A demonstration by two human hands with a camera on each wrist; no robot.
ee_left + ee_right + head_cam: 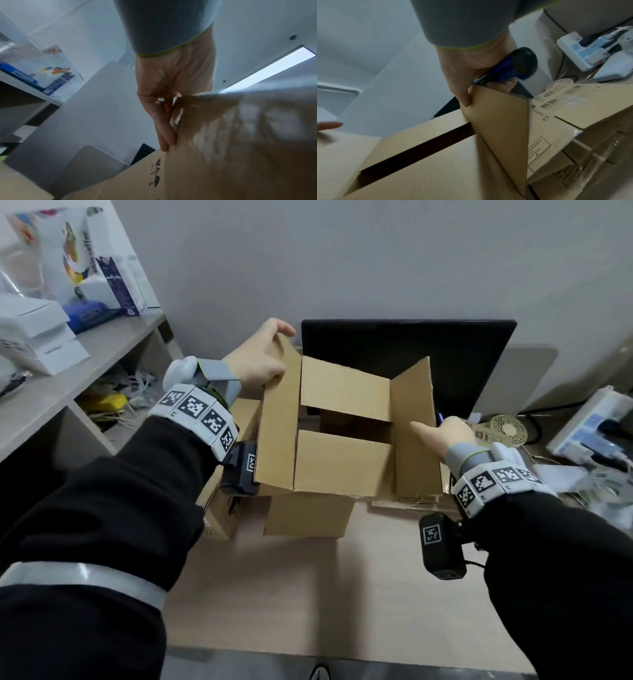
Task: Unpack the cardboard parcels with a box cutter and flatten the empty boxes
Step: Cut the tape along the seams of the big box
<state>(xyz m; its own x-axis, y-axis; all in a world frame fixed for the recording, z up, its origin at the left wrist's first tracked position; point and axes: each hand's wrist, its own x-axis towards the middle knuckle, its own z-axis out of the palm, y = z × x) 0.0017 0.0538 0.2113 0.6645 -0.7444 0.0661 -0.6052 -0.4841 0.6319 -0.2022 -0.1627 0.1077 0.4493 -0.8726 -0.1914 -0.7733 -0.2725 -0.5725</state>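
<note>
While the left hand (258, 361) is pinching the cardboard box's (342, 460) upright left flap, the right hand (471, 70) is gripping the box cutter (510, 69) and thumbing the right flap, butt end toward the wrist.

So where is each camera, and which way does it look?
Head: on the head, looking down at the open box on the desk; both sleeves and hands show.
Left wrist: under the left hand, looking up along it at a flap.
Right wrist: by the right hand holding the blue cutter.
All share the box.

open cardboard box (342, 460), hands gripping flaps
</note>
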